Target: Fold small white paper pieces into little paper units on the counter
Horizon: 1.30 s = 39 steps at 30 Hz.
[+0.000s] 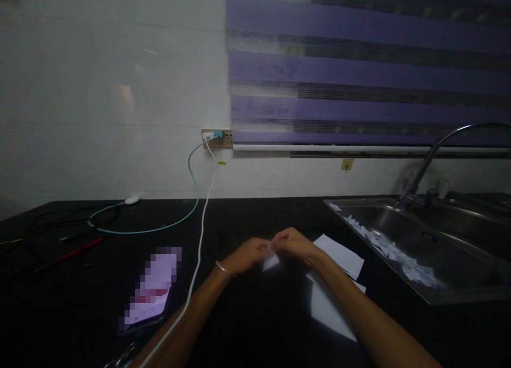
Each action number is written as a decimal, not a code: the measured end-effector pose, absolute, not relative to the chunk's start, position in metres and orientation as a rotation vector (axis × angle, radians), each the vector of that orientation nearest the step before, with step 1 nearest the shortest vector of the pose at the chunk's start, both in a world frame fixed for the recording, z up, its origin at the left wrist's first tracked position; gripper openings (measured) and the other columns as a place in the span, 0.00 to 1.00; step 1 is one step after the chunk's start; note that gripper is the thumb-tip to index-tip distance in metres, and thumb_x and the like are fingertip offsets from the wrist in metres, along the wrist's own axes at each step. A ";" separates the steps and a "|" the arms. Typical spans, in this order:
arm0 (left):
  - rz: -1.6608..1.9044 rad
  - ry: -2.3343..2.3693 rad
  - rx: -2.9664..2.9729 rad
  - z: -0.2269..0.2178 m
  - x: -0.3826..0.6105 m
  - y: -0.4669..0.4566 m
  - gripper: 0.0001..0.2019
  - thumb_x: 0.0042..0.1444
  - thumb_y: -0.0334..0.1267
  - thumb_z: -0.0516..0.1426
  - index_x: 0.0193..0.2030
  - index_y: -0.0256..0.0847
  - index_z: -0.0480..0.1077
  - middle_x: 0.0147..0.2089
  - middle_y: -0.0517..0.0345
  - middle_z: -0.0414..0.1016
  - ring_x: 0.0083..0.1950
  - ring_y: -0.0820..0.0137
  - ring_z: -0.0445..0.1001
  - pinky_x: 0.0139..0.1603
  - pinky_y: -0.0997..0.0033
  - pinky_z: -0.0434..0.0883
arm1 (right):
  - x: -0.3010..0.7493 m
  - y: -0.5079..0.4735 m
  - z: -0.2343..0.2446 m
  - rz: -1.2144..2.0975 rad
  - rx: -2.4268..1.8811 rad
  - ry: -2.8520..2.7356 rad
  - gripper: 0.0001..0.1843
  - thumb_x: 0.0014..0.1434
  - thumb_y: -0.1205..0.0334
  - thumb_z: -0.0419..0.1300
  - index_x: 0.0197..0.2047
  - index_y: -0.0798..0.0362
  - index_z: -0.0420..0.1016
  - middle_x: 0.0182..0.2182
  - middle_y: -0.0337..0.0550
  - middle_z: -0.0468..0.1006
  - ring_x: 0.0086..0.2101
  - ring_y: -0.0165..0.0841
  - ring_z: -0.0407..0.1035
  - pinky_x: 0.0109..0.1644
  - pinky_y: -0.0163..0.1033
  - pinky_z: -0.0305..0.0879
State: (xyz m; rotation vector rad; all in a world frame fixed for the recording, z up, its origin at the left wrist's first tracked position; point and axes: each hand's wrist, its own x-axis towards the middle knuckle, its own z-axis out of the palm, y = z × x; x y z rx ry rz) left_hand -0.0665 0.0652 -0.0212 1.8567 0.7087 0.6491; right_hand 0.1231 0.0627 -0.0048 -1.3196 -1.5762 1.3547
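Note:
Over the black counter my left hand (252, 252) and my right hand (293, 242) meet, fingers pinched close together. Between them is a small piece of white paper (271, 262), its lower part hanging below the fingertips. A silvery bangle circles my left wrist. Just right of my hands lie sheets of white paper (341, 254), and another white sheet (329, 309) is partly covered by my right forearm. The fingertips are slightly blurred, so the exact hold is hard to make out.
To the right is a steel sink (459, 293) with many folded white paper pieces (393, 253) along its left side, and a tall faucet (423, 168). A phone (154, 288) lies left. A white cable (202, 224) runs from the wall socket (225, 139) across my left forearm.

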 end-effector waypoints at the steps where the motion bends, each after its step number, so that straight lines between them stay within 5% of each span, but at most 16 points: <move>1: 0.674 0.686 1.812 -0.021 -0.066 0.065 0.18 0.59 0.50 0.53 0.30 0.35 0.68 0.25 0.63 0.61 0.26 0.76 0.56 0.28 0.75 0.55 | 0.123 0.063 -0.005 1.328 -1.307 -1.564 0.03 0.44 0.69 0.62 0.23 0.57 0.78 0.16 0.37 0.71 0.18 0.23 0.58 0.22 0.31 0.51; 14: 1.027 0.883 1.858 -0.021 -0.061 0.076 0.16 0.61 0.47 0.52 0.29 0.36 0.65 0.27 0.62 0.62 0.30 0.75 0.61 0.31 0.76 0.57 | 0.118 0.070 -0.009 1.136 -1.060 -1.348 0.15 0.48 0.52 0.67 0.30 0.57 0.79 0.23 0.41 0.76 0.21 0.26 0.63 0.25 0.33 0.56; 21: 1.083 0.966 1.910 -0.023 -0.059 0.075 0.18 0.62 0.49 0.50 0.30 0.36 0.65 0.28 0.62 0.63 0.29 0.74 0.61 0.30 0.76 0.57 | 0.113 0.064 -0.006 0.806 -1.041 -1.551 0.12 0.53 0.55 0.64 0.33 0.56 0.81 0.31 0.47 0.80 0.33 0.36 0.73 0.38 0.39 0.66; 39: 1.068 1.077 2.127 -0.017 -0.059 0.067 0.20 0.64 0.50 0.48 0.29 0.37 0.68 0.25 0.61 0.67 0.26 0.75 0.61 0.27 0.74 0.53 | 0.110 0.061 -0.008 0.593 -1.122 -1.627 0.09 0.55 0.59 0.62 0.33 0.54 0.82 0.32 0.47 0.79 0.34 0.36 0.73 0.38 0.39 0.66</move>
